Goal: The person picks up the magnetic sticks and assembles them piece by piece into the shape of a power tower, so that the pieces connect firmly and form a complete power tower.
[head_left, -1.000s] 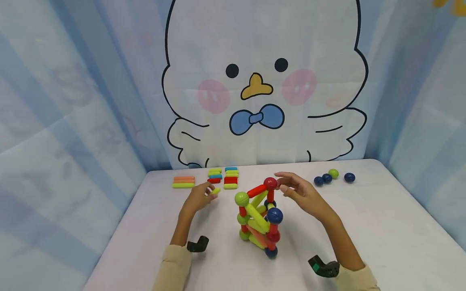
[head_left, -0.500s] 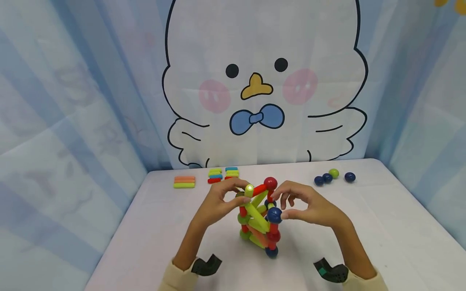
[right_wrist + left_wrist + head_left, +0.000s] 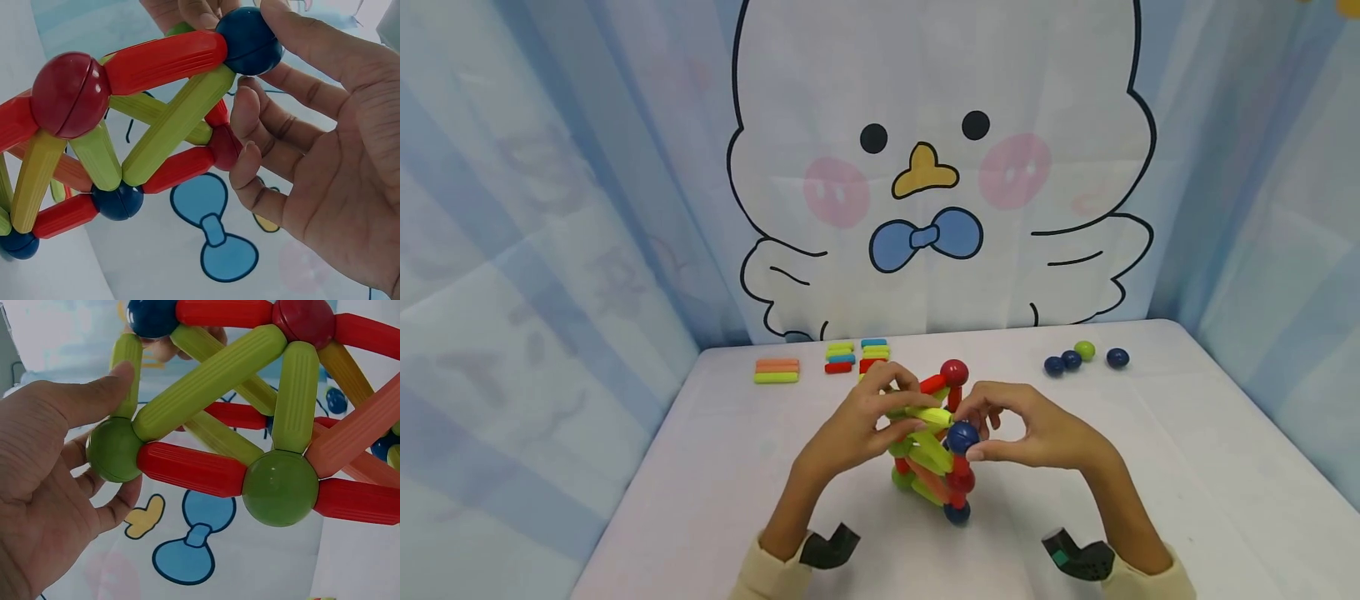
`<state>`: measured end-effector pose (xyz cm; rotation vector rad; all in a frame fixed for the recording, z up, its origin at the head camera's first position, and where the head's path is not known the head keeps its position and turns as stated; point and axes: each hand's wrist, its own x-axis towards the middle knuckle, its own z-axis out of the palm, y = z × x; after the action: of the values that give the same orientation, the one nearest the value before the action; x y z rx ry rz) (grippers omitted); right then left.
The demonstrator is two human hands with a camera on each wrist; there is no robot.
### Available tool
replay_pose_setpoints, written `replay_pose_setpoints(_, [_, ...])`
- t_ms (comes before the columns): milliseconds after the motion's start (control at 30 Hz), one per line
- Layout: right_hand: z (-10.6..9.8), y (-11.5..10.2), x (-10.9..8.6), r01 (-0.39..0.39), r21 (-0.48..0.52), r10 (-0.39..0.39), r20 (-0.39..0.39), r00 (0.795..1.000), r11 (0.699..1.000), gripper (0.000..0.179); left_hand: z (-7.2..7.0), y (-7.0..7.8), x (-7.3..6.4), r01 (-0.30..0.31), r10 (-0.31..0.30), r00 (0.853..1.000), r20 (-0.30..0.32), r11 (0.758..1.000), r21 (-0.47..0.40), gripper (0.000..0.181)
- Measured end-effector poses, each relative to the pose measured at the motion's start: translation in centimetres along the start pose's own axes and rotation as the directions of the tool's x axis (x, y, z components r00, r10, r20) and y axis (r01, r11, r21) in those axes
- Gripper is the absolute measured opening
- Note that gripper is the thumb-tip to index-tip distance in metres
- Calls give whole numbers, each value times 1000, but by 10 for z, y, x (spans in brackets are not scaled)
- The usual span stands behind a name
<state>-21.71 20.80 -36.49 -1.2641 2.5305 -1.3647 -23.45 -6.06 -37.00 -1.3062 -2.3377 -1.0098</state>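
A tower of coloured rods and balls (image 3: 929,455) stands on the table between both hands. My left hand (image 3: 853,425) pinches a yellow-green rod (image 3: 932,416) across its top, thumb along the rod and other fingers around the green corner ball (image 3: 115,449). The rod's far end reaches the blue ball (image 3: 253,41) at the top right corner in the head view. My right hand (image 3: 1048,429) holds that blue ball between thumb and fingers, its lower fingertips close to the red ball (image 3: 225,147). A second red ball (image 3: 953,372) tops the rear corner.
Orange and yellow-green rods (image 3: 777,372) lie at the back left. Beside them are stacks of coloured rods (image 3: 840,357), one partly hidden by the left hand. Blue balls (image 3: 1117,358) and a green ball (image 3: 1084,350) sit at the back right. A printed curtain (image 3: 925,283) hangs behind the table.
My left hand has brought the yellow-green rod from the back left to the tower's top and swung it toward the blue ball. My right hand has come down from the rear red ball onto the blue ball.
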Motion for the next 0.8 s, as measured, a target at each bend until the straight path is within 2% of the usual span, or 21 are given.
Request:
replay_pose_setpoints(300, [-2, 0, -3, 2, -11, -2, 10, 1000, 1000, 28, -2, 3, -2, -23, 17, 999, 38, 988, 154, 28])
replay_pose_setpoints(367, [-1, -1, -3, -17, -14, 17, 17, 1000, 1000, 28, -2, 3, -2, -13, 6, 999, 46, 986, 163, 28])
replay_pose_setpoints(467, [1, -2, -2, -78, -15, 79, 42, 996, 997, 32, -5, 2, -3, 37, -44, 998, 50, 991, 125, 29])
replay_pose_setpoints(567, [6, -4, 0, -174, -42, 177, 84, 981, 984, 41, -9, 0, -5, 114, -119, 991, 54, 990, 80, 32])
replay_pose_setpoints(633, [10, -6, 1, -251, -83, 259, 105, 960, 965, 49, -12, -2, -7, 152, -154, 987, 54, 987, 50, 33])
replay_pose_setpoints(733, [15, -10, 3, -338, -165, 358, 107, 928, 926, 56, -16, -4, -8, 165, -166, 985, 52, 986, 20, 34])
replay_pose_setpoints(800, [15, -11, 3, -350, -215, 376, 92, 922, 911, 58, -18, -5, -9, 150, -151, 987, 55, 989, 5, 34])
